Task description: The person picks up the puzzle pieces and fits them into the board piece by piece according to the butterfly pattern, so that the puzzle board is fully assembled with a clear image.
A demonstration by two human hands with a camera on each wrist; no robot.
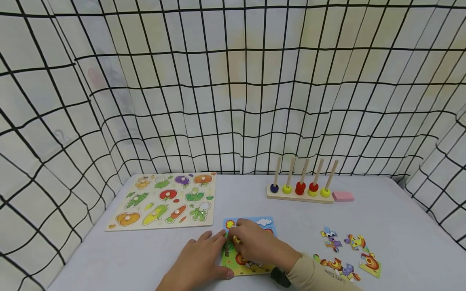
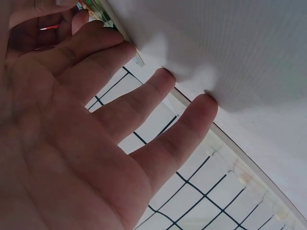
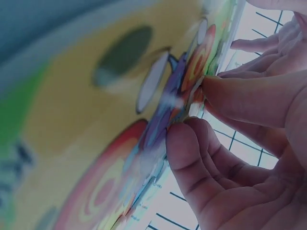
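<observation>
A small jigsaw board (image 1: 240,271) with a sun, cloud and cartoon picture lies flat on the white table. My left hand (image 1: 200,256) lies along its left side, fingers spread and thumb near the lower left corner. The left wrist view shows those fingers (image 2: 172,139) nearly straight, their tips on the tabletop. Over the middle of the board, my right hand (image 1: 255,242) pinches a jigsaw piece (image 3: 194,96) between thumb and fingers, against the picture. Most of that piece is hidden by the fingers.
Several loose jigsaw pieces (image 1: 332,239) lie to the right of the board. A vegetable peg puzzle (image 1: 145,223) lies at the back left. At the back right stand a peg stand with coloured beads (image 1: 300,197) and a pink block (image 1: 343,196). Black netting (image 1: 233,109) surrounds the table.
</observation>
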